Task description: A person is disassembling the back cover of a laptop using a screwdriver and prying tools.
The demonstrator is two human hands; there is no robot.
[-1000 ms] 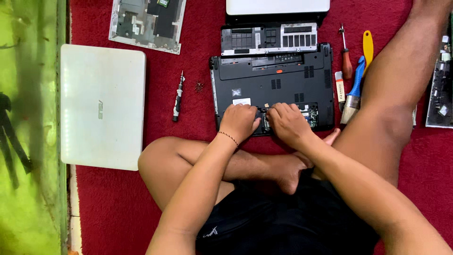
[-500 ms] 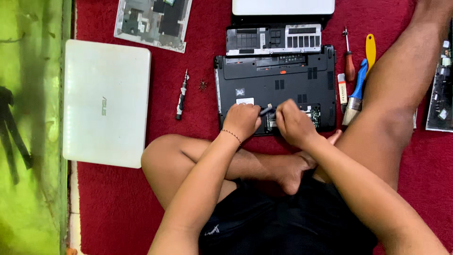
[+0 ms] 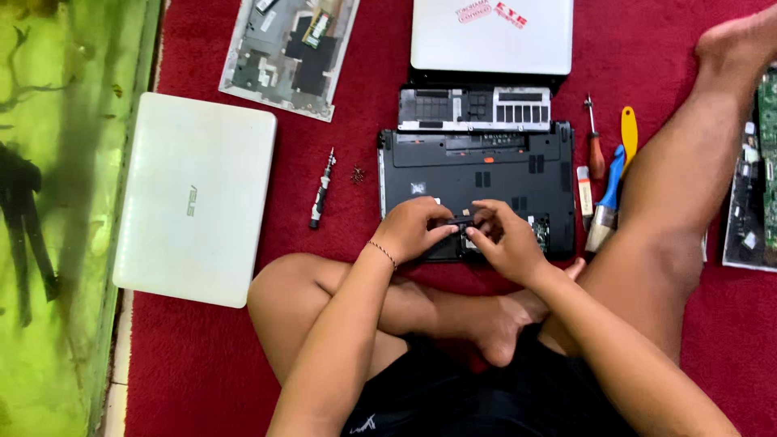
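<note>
Both hands are working low on the upturned black laptop base (image 3: 477, 174), which is lying on the red carpet (image 3: 202, 356) right in front of the crossed legs. The left hand (image 3: 417, 231) and the right hand (image 3: 502, 239) are meeting over the near edge of the base, fingertips pinching a small dark part (image 3: 460, 220) between them; its long axis is running side to side, parallel to that near edge. So each grip is closing on the same piece, the left taking its left end, the right its right end, neither hand clearly nearer. How the part is sitting in its bay is hidden under the fingers. Off to the left, a slim screwdriver (image 3: 322, 188) is lying well apart beside a small cluster of screws (image 3: 357, 173), and a closed white laptop (image 3: 194, 198) is resting farther out. More hand tools (image 3: 609, 186) are lying just right of the base.
</note>
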